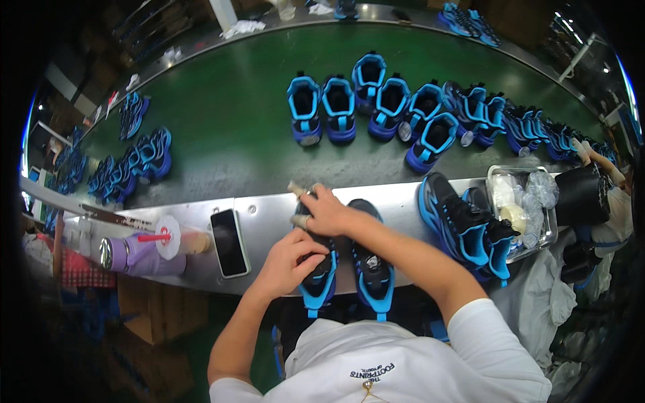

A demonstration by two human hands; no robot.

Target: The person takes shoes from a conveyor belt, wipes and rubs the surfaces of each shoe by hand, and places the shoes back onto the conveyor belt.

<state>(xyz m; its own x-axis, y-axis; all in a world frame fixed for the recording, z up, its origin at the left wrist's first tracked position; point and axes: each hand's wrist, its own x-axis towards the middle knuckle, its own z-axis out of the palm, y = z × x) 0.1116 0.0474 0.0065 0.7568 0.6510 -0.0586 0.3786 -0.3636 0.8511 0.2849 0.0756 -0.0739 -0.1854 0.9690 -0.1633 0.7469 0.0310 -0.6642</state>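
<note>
Left hand (290, 263) clamped around the near side of a black-and-blue shoe (319, 272) on the metal ledge (269, 215); right hand (326, 213) pinching a small cloth (300, 219) against its far end. Second shoe (371, 269) just beside, phone (230, 242) and purple bottle (138, 255) to the left.
</note>
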